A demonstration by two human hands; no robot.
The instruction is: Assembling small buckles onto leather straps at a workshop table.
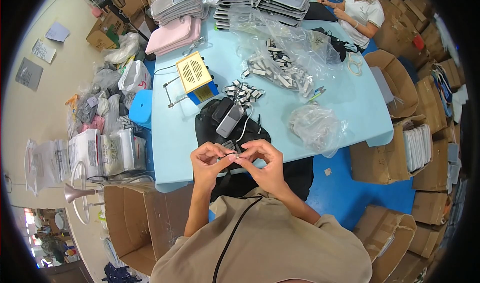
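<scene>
Left of centre on the counter stands one yellow-and-blue box; to its right lie heaped pale pieces, too jumbled to count, and one crumpled clear bag. One gray device rests on black cloth just above the hands. At lower centre, the left grip and right grip meet, wrists bent inward, fingertips pinching a small item, mostly hidden.
</scene>
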